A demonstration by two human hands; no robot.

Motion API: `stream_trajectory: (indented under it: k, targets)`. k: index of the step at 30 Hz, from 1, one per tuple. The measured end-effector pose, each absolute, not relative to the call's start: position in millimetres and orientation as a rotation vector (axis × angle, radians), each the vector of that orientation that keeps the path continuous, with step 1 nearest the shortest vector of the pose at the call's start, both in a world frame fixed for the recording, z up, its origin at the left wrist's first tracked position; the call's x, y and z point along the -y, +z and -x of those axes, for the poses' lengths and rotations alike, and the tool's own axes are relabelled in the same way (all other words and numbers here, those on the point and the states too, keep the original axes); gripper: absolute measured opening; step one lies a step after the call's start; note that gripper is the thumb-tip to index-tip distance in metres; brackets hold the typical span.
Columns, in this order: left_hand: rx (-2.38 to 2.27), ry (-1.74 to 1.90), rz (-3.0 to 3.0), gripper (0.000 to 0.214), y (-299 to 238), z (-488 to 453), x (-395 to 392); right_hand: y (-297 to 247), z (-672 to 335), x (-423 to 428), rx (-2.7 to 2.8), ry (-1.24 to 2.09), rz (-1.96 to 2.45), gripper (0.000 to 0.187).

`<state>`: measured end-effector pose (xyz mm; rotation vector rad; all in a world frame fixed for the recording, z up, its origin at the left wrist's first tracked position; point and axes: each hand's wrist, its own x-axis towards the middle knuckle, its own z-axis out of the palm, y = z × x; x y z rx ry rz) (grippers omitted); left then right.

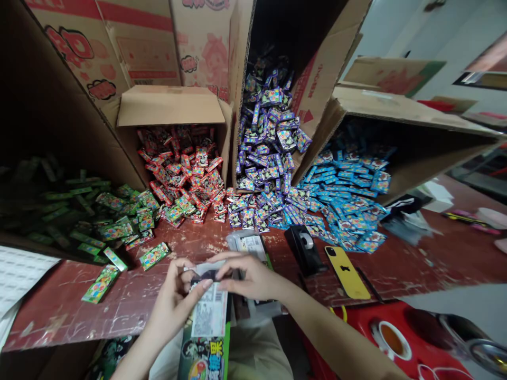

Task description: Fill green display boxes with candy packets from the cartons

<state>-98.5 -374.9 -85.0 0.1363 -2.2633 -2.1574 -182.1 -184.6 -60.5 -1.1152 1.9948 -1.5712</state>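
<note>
Hands meet low in the middle of the head view, over the near edge of the table (59, 311) (red, its surface badly worn). The left hand (174, 298) and the right hand (251, 277) both pinch the top end of a packet (209, 316) between thumb and fingertips, closed tight on it. The packet stands upright between them, with a white printed label on its upper part and green print below that runs to the bottom edge. Four tipped cartons spill small packs across the table behind: green packs (119, 224) on the left, then red packs (186, 179), purple packs (265, 158) and blue packs (348, 198). A few green ones lie loose near the left hand. Just right of the right hand sits a tape dispenser (304, 248), with a yellow phone (347, 272) face down beside it. A cup (391, 340) stands on a red surface at lower right.
</note>
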Motion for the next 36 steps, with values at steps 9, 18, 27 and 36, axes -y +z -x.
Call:
stream_trajectory:
  k: [9, 18, 27, 36]
  targets:
    - [2.341, -1.974, -0.354, 0.030, -101, 95, 400, -96, 298, 220, -2.779, -1.179, 0.067, 0.020]
    - [2.252, -1.990, -0.423, 0.035, -114, 103, 395, -134, 343, 278, -2.777, -1.026, -0.235, 0.063]
    - [2.147, -1.988, -0.447, 0.041, -101, 107, 409, -133, 350, 254, -2.602, -1.380, -0.166, 0.033]
    - [2.212, -2.096, -0.376, 0.035, -125, 96, 384, -81, 264, 208, -1.979, -2.027, 0.399, 0.041]
